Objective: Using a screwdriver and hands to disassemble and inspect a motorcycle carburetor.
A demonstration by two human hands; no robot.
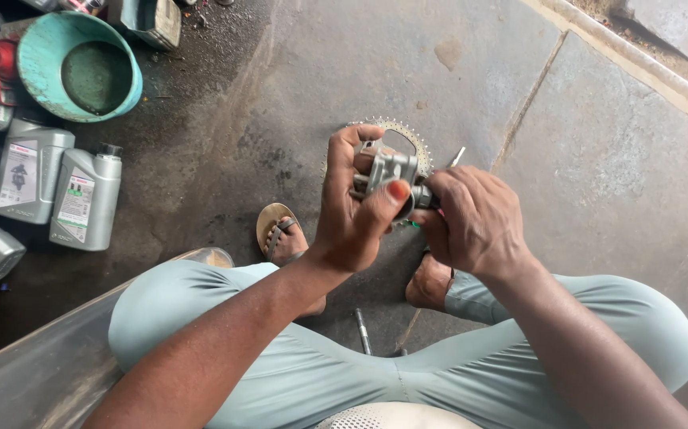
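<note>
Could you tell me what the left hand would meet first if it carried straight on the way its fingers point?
Probably the toothed sprocket just beyond the left hand, though depth is unclear.

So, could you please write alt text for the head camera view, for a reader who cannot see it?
Seen from above, a seated person's left hand and right hand hold a small grey metal part over a toothed sprocket on the stone floor. Grey oil bottles and a teal basin stand at left.
</note>
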